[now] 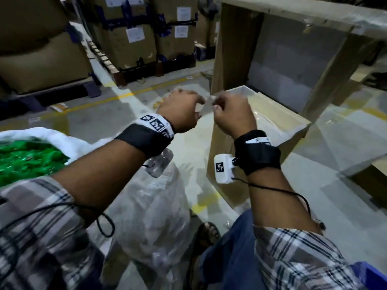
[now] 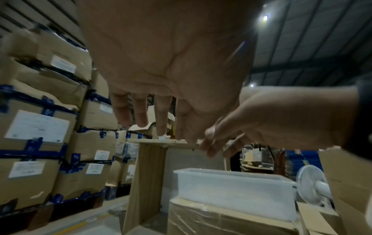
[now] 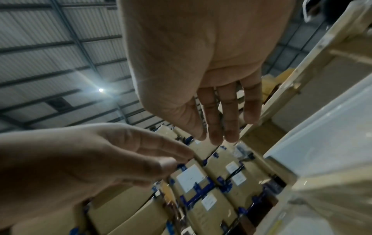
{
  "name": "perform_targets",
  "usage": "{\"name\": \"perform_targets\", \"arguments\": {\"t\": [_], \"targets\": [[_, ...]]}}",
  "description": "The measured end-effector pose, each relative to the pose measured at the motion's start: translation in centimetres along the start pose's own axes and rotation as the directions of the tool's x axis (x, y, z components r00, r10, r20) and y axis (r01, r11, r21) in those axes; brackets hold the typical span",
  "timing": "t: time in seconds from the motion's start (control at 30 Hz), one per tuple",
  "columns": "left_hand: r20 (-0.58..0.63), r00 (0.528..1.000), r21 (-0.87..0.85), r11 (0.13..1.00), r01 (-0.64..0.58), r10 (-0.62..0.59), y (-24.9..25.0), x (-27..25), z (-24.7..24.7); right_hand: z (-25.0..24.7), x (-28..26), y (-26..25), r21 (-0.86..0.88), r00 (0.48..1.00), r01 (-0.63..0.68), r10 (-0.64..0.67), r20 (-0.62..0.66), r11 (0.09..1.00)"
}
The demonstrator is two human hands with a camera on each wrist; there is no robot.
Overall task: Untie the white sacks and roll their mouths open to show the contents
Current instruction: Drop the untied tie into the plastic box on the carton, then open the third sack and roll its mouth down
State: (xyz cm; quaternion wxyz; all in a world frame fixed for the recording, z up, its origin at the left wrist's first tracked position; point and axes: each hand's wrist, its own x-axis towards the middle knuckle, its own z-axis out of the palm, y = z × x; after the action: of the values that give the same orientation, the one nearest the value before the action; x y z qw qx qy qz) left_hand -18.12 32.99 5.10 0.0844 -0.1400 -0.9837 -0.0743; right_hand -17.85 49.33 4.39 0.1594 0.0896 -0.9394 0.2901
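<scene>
Both hands are raised at chest height, fingertips almost meeting. My left hand (image 1: 184,109) brings thumb and forefinger together in a pinch, as the right wrist view shows (image 3: 177,159). My right hand (image 1: 230,116) bunches its fingertips (image 2: 213,143) the same way. A thin pale tie (image 1: 209,100), blurred, shows between them. Below my left wrist stands a translucent white sack (image 1: 155,216) with its neck gathered. At the far left a white sack (image 1: 52,135) has its mouth rolled open on green contents (image 1: 25,160).
A wrapped carton carrying a white tray (image 1: 247,91) stands just beyond my hands, under a wooden table (image 1: 293,21). Strapped cartons on pallets (image 1: 129,38) line the back. A white fan (image 2: 310,186) is at the right. My sandalled foot (image 1: 207,233) is beside the sack.
</scene>
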Motion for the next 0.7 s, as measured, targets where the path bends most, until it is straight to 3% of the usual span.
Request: {"name": "perform_targets", "arguments": {"t": [0.2, 0.33, 0.5, 0.7], "targets": [[-0.193, 0.966, -0.159, 0.977, 0.143, -0.173, -8.9, -11.7, -3.5, 4.9, -4.2, -7.4, 0.088, 0.973, 0.157, -0.169, 0.154, 0.984], [-0.314, 0.901, -0.283, 0.936, 0.212, -0.299, -13.4, -19.5, -3.3, 7.3, -6.0, -11.8, 0.206, 0.925, 0.331, -0.360, 0.125, 0.921], [-0.197, 0.911, -0.215, 0.923, 0.319, -0.361, -17.5, -23.3, -2.5, 9.4, -7.1, -16.5, 0.175, 0.833, 0.515, -0.538, 0.128, 0.839], [-0.056, 0.938, -0.189, 0.926, 0.326, -0.341, -18.5, -23.5, -0.9, 12.1, -8.3, -18.1, 0.056, 0.785, 0.554, -0.544, 0.296, 0.830]]}}
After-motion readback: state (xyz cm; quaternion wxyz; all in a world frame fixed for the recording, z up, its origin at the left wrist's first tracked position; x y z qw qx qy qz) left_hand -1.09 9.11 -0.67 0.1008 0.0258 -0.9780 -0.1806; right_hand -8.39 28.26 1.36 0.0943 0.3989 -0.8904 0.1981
